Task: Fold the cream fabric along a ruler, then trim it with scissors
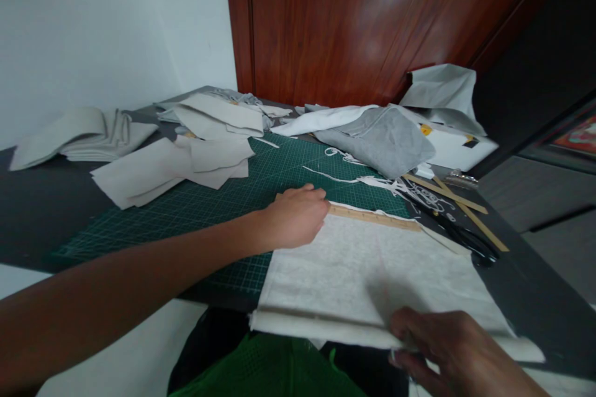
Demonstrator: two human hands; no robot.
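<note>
White wall [116, 31], red-brown wooden panel [326, 25]

White fabric sheet [344, 273]: lies spread and lightly wrinkled, partly over the green cutting mat [298, 164] on the table [524, 301]. I see a rolled fold along the worker's side. Wooden ruler [372, 218]: thin, pale brown; rests along the opposite edge, narrow white margin showing beyond.
</note>
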